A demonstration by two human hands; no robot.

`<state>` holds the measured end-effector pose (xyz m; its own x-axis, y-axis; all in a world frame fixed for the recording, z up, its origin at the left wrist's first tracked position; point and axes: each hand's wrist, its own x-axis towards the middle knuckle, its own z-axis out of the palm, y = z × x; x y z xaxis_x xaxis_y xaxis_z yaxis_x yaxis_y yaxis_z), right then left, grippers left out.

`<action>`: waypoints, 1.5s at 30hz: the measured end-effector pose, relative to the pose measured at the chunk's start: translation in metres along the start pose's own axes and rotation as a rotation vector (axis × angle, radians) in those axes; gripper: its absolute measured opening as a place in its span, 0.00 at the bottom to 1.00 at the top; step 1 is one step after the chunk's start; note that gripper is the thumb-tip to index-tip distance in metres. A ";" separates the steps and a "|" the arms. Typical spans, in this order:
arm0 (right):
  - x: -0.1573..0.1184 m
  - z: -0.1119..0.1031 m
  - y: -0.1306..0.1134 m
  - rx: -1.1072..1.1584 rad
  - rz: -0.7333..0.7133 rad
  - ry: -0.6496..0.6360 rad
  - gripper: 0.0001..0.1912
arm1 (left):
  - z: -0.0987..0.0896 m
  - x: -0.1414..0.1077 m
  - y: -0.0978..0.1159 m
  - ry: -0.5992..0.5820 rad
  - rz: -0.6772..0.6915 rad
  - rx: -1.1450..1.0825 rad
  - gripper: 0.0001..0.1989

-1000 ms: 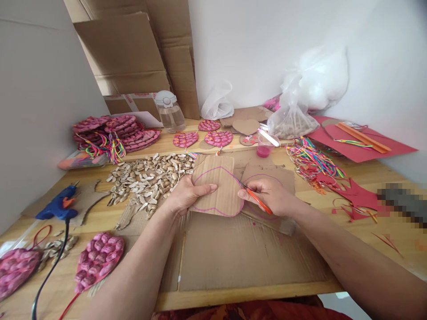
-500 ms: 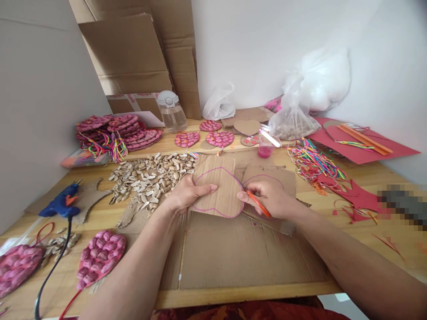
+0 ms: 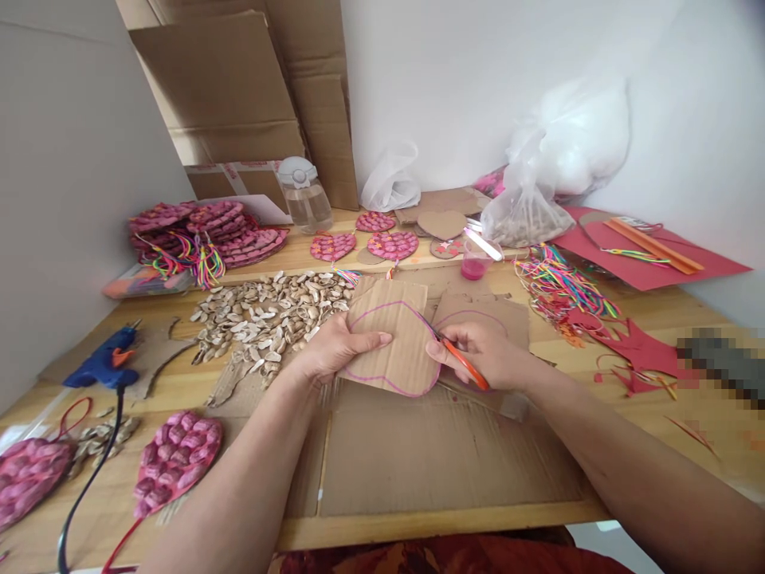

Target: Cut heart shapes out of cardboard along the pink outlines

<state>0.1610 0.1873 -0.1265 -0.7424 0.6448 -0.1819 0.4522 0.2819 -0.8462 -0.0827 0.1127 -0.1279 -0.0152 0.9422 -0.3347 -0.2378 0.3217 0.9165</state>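
A piece of cardboard (image 3: 398, 347) with a purple heart outline is held up over the middle of the table. My left hand (image 3: 338, 347) grips its left edge, thumb on top. In my right hand (image 3: 484, 355) are orange-handled scissors (image 3: 463, 363), their blades at the cardboard's right side along the purple line. Under my right hand lies a second cardboard piece (image 3: 517, 319) with a drawn purple curve. A large cardboard sheet (image 3: 448, 462) covers the table below both hands.
Peanut shells (image 3: 268, 319) spread left of my hands. A blue glue gun (image 3: 104, 359) and a pink shell-covered piece (image 3: 178, 458) lie further left. Behind stand a water bottle (image 3: 304, 199) and a cup of pink liquid (image 3: 474, 263). Colourful tassels (image 3: 567, 283) and red paper scraps (image 3: 642, 351) lie right.
The scissors and my right hand have shifted slightly, with the blades now more visible at the cardboard's edge. My left hand keeps its hold. The view has moved a little.
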 end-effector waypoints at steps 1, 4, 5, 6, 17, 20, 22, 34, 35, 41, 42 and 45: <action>0.000 0.000 -0.001 0.013 -0.003 -0.002 0.28 | 0.000 0.000 0.000 0.005 0.000 0.006 0.24; -0.001 0.001 -0.002 0.054 -0.019 -0.010 0.27 | 0.000 -0.001 0.002 0.008 0.009 0.012 0.24; -0.001 0.001 -0.001 0.065 -0.027 -0.014 0.27 | 0.000 -0.001 0.002 0.005 0.012 0.014 0.24; -0.001 0.001 0.000 0.074 -0.036 -0.017 0.27 | 0.000 -0.001 0.002 0.000 0.014 0.016 0.25; 0.003 0.003 0.006 0.025 -0.029 0.011 0.28 | 0.000 -0.001 0.002 0.013 0.017 0.043 0.27; 0.003 0.003 0.005 0.035 -0.029 0.026 0.28 | -0.001 0.000 0.002 0.016 0.013 0.021 0.26; 0.004 0.004 0.006 0.025 -0.023 0.042 0.28 | -0.001 0.000 0.001 0.020 0.007 0.012 0.26; 0.007 0.004 0.001 -0.199 -0.091 0.159 0.30 | -0.008 -0.001 0.005 -0.058 0.012 0.055 0.27; 0.007 0.004 0.000 -0.210 -0.089 0.156 0.30 | -0.009 0.000 0.006 -0.057 0.027 0.055 0.28; 0.002 0.008 -0.004 -0.174 -0.041 0.133 0.29 | -0.009 0.000 0.004 -0.045 0.089 0.109 0.28; 0.001 0.009 -0.003 -0.149 -0.035 0.121 0.28 | -0.009 -0.001 0.005 -0.048 0.093 0.132 0.28; -0.001 0.009 -0.001 -0.087 -0.028 0.068 0.27 | -0.006 -0.005 0.007 -0.052 0.097 0.205 0.26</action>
<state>0.1565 0.1794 -0.1297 -0.7215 0.6815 -0.1223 0.4751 0.3588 -0.8034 -0.0904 0.1094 -0.1211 0.0230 0.9715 -0.2360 -0.0356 0.2367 0.9709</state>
